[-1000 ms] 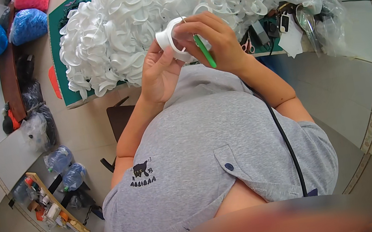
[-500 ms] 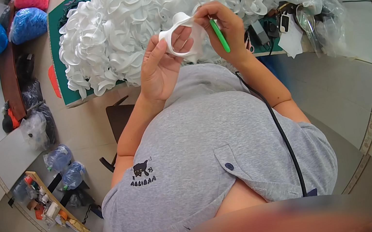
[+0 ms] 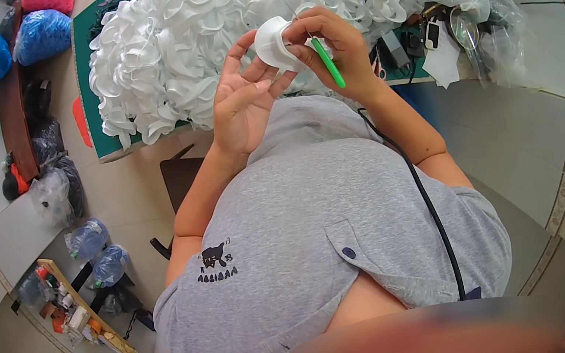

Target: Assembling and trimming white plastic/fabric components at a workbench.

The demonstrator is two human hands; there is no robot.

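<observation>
A smooth white curved, ring-like piece is in front of me at the edge of a large white heap. My right hand pinches its right side and also holds a slim tool with a bright green handle. The handle slants down across the palm, and a thin metal part shows at its upper end. My left hand is open, palm up. Its fingers are spread beside and behind the white piece, with some fingertips hidden by it; the thumb is apart from it. Whether the left fingers touch it I cannot tell.
Many similar white curved pieces are heaped on the green tabletop. At the right lie scissors, dark adapters and clear plastic bags. A black cable runs down my shirt. Wrapped bundles stand along the left.
The white piece has turned over, and its ring opening no longer faces me. My left fingers have let go and spread. The green handle has shifted slightly left in my right hand.
</observation>
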